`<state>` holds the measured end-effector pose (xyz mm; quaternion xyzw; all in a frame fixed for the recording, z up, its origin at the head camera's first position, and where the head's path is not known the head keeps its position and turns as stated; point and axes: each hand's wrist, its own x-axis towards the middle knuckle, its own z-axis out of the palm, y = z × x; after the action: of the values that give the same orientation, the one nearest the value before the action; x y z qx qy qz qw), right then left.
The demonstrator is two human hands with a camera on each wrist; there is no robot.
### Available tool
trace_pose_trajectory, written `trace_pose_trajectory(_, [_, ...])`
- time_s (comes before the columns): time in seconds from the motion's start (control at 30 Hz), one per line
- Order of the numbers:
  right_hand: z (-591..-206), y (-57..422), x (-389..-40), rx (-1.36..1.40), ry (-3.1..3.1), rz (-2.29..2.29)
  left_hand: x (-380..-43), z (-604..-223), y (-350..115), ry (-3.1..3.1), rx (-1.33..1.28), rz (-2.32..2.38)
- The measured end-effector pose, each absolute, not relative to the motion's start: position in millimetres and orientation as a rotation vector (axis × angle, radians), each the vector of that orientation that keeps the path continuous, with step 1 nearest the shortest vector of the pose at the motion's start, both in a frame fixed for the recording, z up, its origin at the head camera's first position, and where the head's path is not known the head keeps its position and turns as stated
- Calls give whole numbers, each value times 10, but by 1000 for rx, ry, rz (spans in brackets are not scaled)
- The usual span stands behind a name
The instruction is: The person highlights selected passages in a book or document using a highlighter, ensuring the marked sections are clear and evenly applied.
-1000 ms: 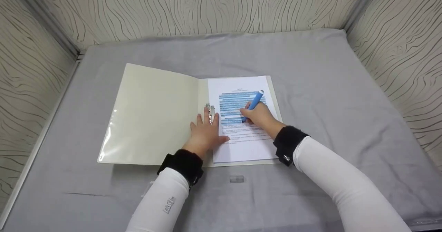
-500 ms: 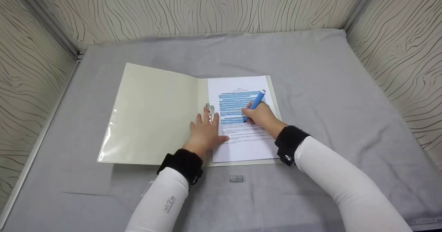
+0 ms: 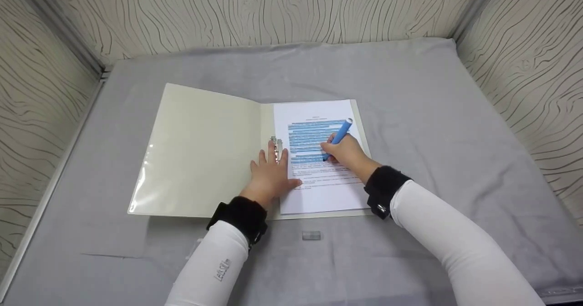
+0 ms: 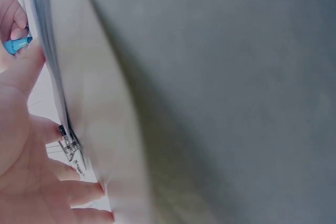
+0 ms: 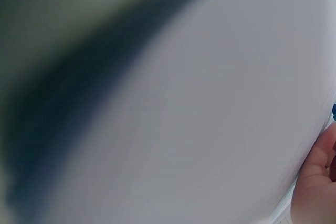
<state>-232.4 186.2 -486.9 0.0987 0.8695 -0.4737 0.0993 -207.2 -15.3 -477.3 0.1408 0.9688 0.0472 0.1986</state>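
Note:
In the head view a cream ring binder (image 3: 205, 155) lies open, a stack of printed paper (image 3: 319, 201) on its right side. Blue highlighting (image 3: 305, 137) covers the upper lines of text. My right hand (image 3: 348, 153) pinches a blue highlighter (image 3: 342, 130), tilted, its tip at the end of the lowest blue line. My left hand (image 3: 268, 176) rests with fingers spread over the metal clip (image 3: 276, 149) and the paper's left edge. The left wrist view shows the left hand (image 4: 31, 166) beside the clip (image 4: 71, 145). At the right wrist view's edge, little of the right hand (image 5: 315, 187) shows.
A small grey translucent piece (image 3: 311, 236), perhaps a cap, lies in front of the binder. Grey cloth (image 3: 432, 114) covers the table. Patterned panels (image 3: 273, 10) stand around the back and sides. A clear object is partly hidden by the left sleeve (image 3: 205, 265).
My right hand has slid slightly right with the highlighter, and the lowest blue line has grown a little longer. The left hand holds its place.

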Motion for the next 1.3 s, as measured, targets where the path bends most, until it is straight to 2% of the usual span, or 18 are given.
trace_pose_trajectory(1.3, [-4886, 1996, -2316, 332, 2545, -1439, -2066, -4755, -145, 2716, 387, 147])
